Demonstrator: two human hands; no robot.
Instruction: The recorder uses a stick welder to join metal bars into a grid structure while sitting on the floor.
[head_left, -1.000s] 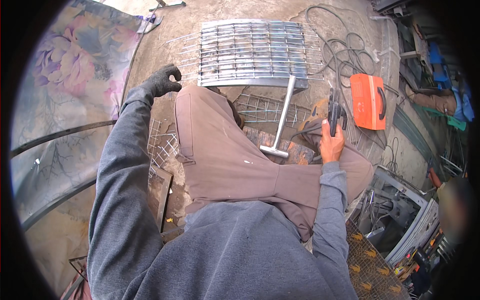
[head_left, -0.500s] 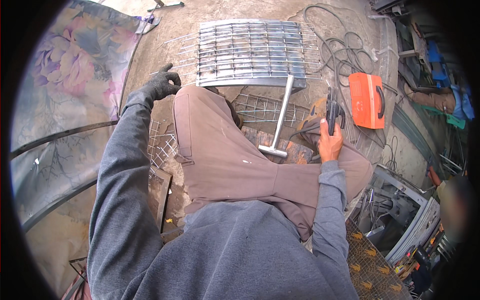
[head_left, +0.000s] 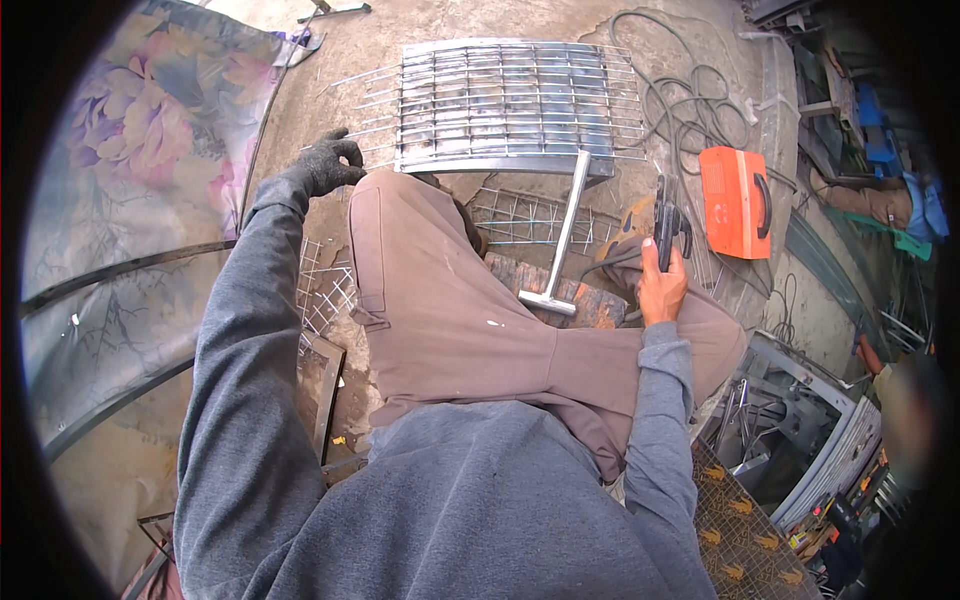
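My left hand (head_left: pixel 325 166), in a dark glove, is beside the left ends of the thin rods, its thumb and forefinger apart and nothing visibly between them. It hovers by my left knee. The rods cross in a metal grid (head_left: pixel 500 100) resting on a shiny metal sheet-topped support (head_left: pixel 560 165). Bare and raised over my right knee, my right hand (head_left: pixel 662 290) is wrapped round a black welding electrode holder (head_left: pixel 664 225), pointing away from me. A T-shaped metal piece (head_left: pixel 566 235) leans from a worn wooden block (head_left: pixel 600 305) toward the support's near edge.
An orange welding machine (head_left: pixel 733 203) with a black handle stands at right. Loose cable (head_left: pixel 690 100) coils behind it. Wire mesh (head_left: pixel 540 220) lies under the grid's near side. A flowered sheet (head_left: pixel 150 130) hangs at left. Another person (head_left: pixel 900 400) is at far right, near metal frames.
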